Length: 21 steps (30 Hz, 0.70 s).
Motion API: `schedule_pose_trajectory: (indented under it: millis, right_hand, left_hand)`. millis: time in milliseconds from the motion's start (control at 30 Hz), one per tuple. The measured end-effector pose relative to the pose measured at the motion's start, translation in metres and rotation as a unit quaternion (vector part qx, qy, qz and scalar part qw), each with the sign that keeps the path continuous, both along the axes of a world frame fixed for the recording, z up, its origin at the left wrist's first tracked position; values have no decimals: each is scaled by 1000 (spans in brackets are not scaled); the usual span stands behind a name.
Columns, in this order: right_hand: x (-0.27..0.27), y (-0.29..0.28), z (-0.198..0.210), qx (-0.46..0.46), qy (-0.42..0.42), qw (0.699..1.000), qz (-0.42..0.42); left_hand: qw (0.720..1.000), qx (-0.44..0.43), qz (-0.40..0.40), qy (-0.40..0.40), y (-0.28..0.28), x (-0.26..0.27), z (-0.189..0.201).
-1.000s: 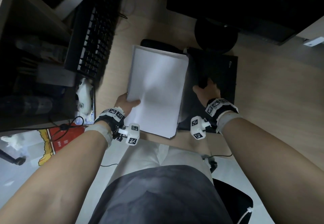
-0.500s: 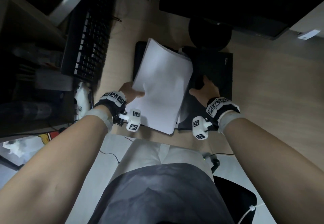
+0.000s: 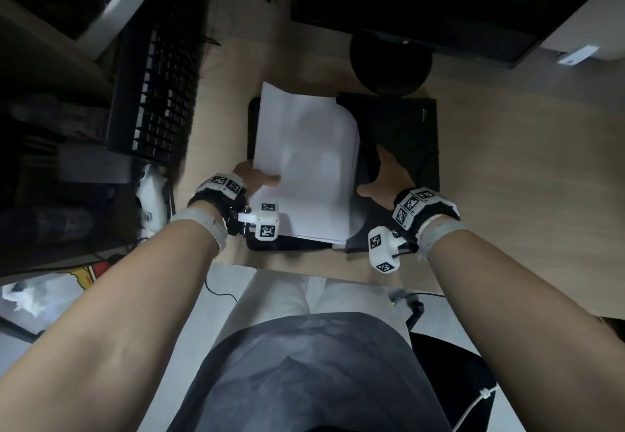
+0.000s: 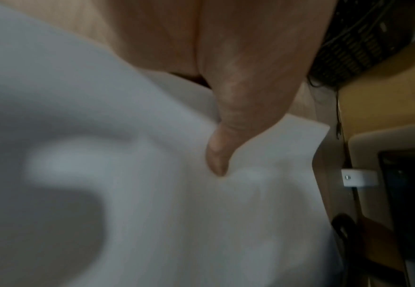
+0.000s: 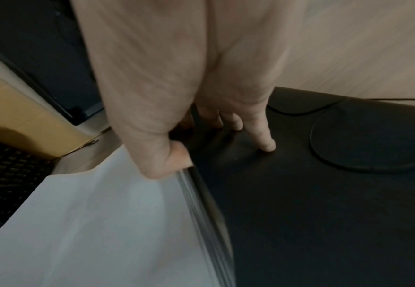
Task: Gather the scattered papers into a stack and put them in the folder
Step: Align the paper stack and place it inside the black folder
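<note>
A stack of white papers (image 3: pixel 304 161) lies over the left half of an open black folder (image 3: pixel 399 120) on the wooden desk. My left hand (image 3: pixel 262 179) pinches the stack at its near left edge, with the thumb (image 4: pixel 218 155) on top of the papers (image 4: pixel 201 223) and the fingers hidden below. My right hand (image 3: pixel 378 174) rests spread on the folder's right flap. In the right wrist view its fingers (image 5: pixel 263 139) lie straight on the black cover (image 5: pixel 324 213). The thumb touches the flap's edge beside the papers (image 5: pixel 91 223).
A black keyboard (image 3: pixel 159 76) runs along the left. A monitor (image 3: pixel 422 2) and its round base (image 3: pixel 390 63) stand just behind the folder. A white device (image 3: pixel 152 198) lies left of my left wrist. The desk's front edge is close below the folder.
My left hand has swung the paper stack rightward and squared it over the folder's left half. My right hand stays on the right flap.
</note>
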State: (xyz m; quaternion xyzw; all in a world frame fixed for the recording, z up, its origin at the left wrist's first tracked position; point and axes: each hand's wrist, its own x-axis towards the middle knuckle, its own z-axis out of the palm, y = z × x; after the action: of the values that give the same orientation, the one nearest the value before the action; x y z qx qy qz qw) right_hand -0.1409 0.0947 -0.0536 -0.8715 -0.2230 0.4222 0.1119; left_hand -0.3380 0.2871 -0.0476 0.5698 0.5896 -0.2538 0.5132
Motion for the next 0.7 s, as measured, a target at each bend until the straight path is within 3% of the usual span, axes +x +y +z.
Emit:
schedule_pose_trajectory:
  millis: [233,400,467,567,700]
  right_hand:
    - [-3,0,-1,14,-3,1000,-5]
    - [-8,-1,-3,12,-11,1000,3]
    - [-9,-2,-5,5,-15,1000,11]
    - [-6,-8,-6,4,-26,999,-27]
    - [5,-23,-4,-16,-47,993,-112]
  left_hand:
    - [995,-2,96,-36,-44,7,-14]
    - [997,-41,65,-15,-58,12,-18]
    - [992,-30,111,-46,-51,15,-19]
    - [979,9,191,-71,-39,23,-35]
    - [980,46,188,-42,-42,45,-14]
